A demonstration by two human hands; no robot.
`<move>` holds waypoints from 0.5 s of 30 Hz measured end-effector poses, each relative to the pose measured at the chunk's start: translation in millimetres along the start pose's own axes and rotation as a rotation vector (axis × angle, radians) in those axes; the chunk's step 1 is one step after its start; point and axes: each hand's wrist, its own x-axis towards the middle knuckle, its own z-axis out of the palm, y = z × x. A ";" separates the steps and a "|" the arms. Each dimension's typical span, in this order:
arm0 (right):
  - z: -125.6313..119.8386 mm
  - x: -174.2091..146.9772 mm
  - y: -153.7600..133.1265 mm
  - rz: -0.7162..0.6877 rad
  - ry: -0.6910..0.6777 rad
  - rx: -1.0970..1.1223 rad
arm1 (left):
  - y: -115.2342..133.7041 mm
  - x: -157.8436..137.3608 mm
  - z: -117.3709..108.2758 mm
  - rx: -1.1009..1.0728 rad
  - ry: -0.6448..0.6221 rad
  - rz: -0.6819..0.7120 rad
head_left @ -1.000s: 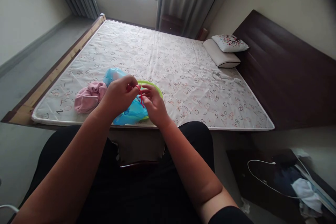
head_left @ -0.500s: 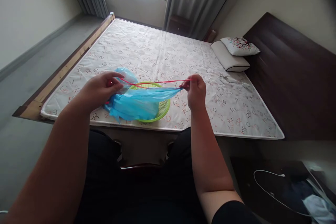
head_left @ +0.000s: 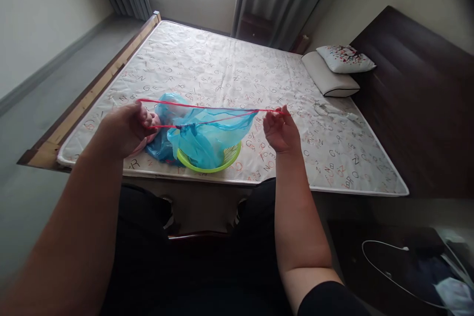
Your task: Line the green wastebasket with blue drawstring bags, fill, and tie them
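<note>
A thin blue plastic drawstring bag hangs between my hands, its red drawstring pulled taut sideways. My left hand is closed on the drawstring's left end, where two strands run from the fingers. On the other side my right hand pinches the right end of the drawstring. The bag's lower part drapes into a lime-green plastic basket on the mattress. Behind my left hand lies more blue plastic, beside a pink item whose kind I cannot make out.
A letter-patterned mattress lies under the things, edged at left by a wooden bed frame. Pillows rest near the dark headboard. A dark bedside table with a white cable stands at lower right.
My hands have moved further apart, drawing the red drawstring out of the bag's rim. The bunched bag now hangs more open over the basket, and the pink item shows beside my left hand.
</note>
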 end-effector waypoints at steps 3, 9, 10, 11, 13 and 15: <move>3.1 -0.7 6.5 -0.132 -0.087 -0.080 | 9.7 -2.4 10.8 -0.221 0.098 -0.027; 7.9 -4.7 12.8 -0.150 -0.150 -0.317 | 8.9 -7.1 25.4 -0.291 0.060 0.056; 7.6 -5.9 11.5 -0.136 -0.169 -0.335 | 6.6 -6.8 25.6 -0.286 0.064 0.072; 7.0 -6.9 9.8 -0.126 -0.190 -0.344 | 4.4 -6.1 25.1 -0.281 0.076 0.093; 5.9 -8.2 6.6 -0.122 -0.209 -0.336 | 0.9 -3.6 22.9 -0.287 0.110 0.135; 6.0 -8.9 4.8 -0.152 -0.184 -0.291 | -1.3 -0.5 20.6 -0.332 0.145 0.165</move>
